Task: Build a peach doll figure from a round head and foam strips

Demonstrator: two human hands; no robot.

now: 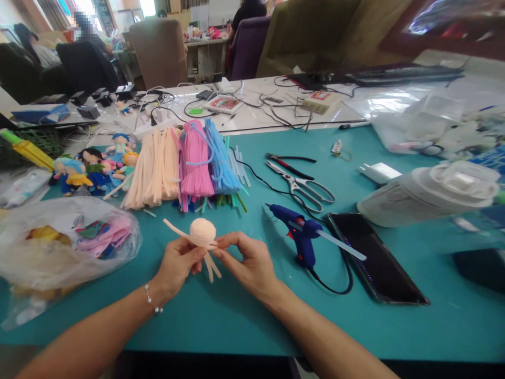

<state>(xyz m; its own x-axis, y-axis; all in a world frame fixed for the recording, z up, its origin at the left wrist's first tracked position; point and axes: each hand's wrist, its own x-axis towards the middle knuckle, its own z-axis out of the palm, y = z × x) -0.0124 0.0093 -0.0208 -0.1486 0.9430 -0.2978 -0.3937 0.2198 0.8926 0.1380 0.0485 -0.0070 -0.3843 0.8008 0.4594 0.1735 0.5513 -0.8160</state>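
Observation:
Between my hands is a peach pipe-cleaner doll figure [203, 232] with a round head and thin strips sticking out as limbs. My left hand [181, 262] pinches it just under the head, fingers closed. With thumb and forefinger, my right hand [248, 261] grips a short strip on the figure's right side. One long strip points up and left, and two more hang down. Behind it lie bundles of peach pipe cleaners [154, 168], pink pipe cleaners [196, 163] and blue pipe cleaners [221, 158]. A blue hot glue gun [302, 231] with a glue stick in it lies to the right.
Scissors [302, 187] and cutting pliers [292, 164] lie behind the glue gun. A phone [376, 258], a white charger [381, 172] and a white tumbler [426, 192] are at right. At left are a plastic bag of scraps [67, 247] and several small dolls [92, 168]. People sit in the background.

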